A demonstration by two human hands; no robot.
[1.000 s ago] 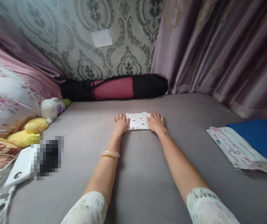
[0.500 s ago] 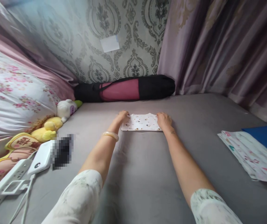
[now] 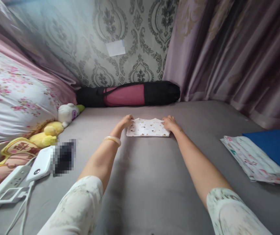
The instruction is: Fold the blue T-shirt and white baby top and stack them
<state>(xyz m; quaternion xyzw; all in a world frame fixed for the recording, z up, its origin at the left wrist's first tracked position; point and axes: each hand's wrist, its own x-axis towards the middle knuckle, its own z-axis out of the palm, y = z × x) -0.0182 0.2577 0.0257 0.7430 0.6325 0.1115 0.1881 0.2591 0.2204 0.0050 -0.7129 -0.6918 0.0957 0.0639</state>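
A small folded white shirt (image 3: 147, 128), printed with little brown and dark figures, lies flat on the grey bed sheet, its neckline edge at the far side. My left hand (image 3: 126, 122) is closed at its upper left corner, with the fingertips on the cloth. At the upper right corner my right hand (image 3: 170, 123) has its fingers bent onto the fabric, gripping the edge. The undersides of both grips are hidden. A pale bangle (image 3: 113, 140) circles my left wrist.
A black and pink long bag (image 3: 127, 94) lies against the wall. Plush toys (image 3: 47, 135), a white power bank (image 3: 40, 164), a power strip (image 3: 4, 186) and a blurred dark object (image 3: 63, 158) are at left. Folded patterned cloth (image 3: 255, 160) and blue fabric (image 3: 272, 145) lie at right.
My right hand has shifted slightly left and away from me at the shirt's corner, baring more of its right edge. The view has turned slightly right.
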